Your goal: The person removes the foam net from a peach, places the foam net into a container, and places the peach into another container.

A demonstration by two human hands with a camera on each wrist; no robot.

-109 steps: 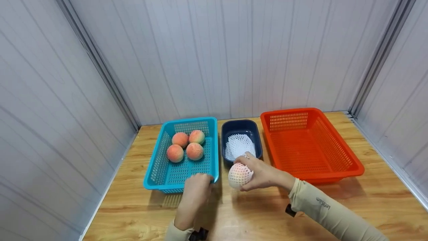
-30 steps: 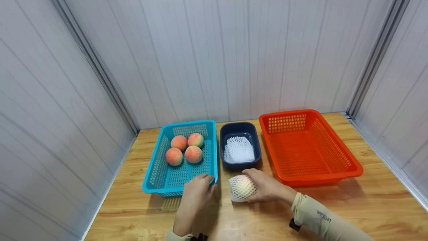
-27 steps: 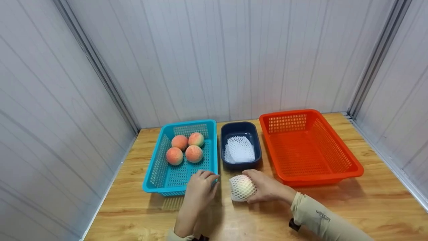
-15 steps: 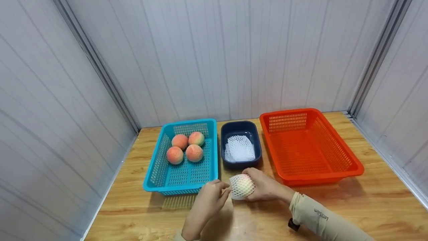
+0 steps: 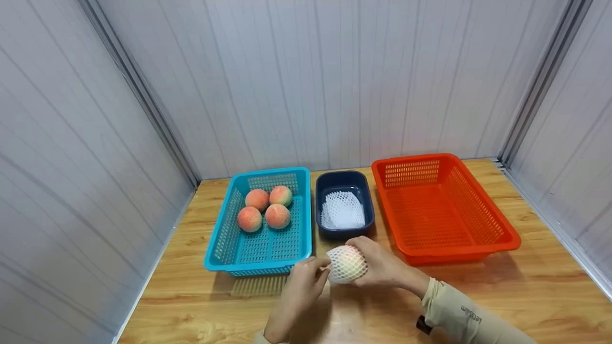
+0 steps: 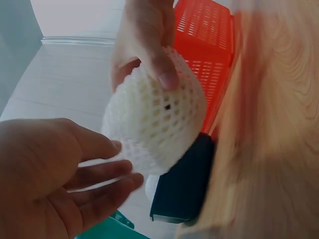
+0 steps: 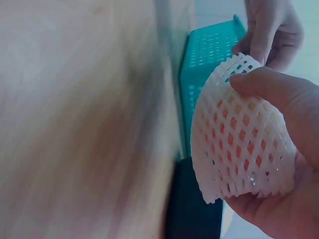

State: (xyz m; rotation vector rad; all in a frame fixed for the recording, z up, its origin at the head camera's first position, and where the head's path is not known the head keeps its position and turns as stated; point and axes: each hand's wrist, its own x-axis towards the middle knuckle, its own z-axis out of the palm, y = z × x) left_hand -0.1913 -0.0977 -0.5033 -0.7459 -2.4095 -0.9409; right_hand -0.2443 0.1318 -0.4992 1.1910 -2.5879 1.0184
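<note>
A peach (image 7: 241, 134) sits inside a white foam fruit net (image 5: 342, 264), held just above the wooden table in front of the dark blue tub. My right hand (image 5: 382, 265) grips it from the right, thumb across the net in the right wrist view. From the left, my left hand (image 5: 306, 281) pinches the net's loose edge between thumb and fingertips; in the left wrist view, its thumb (image 6: 102, 144) lies at that edge. More white foam nets (image 5: 343, 210) lie in the dark blue tub (image 5: 345, 233). Several bare peaches (image 5: 278, 216) rest in the blue basket (image 5: 210, 243).
An orange-red basket (image 5: 459, 252) stands right of the tub, with its slotted floor showing. Pale panel walls (image 5: 306, 86) close off the back and both sides. Wooden tabletop (image 5: 191, 306) shows in front of the baskets.
My left hand has left the blue basket's rim and moved right to the net's edge. The netted peach has come down and nearer to me, still in my right hand.
</note>
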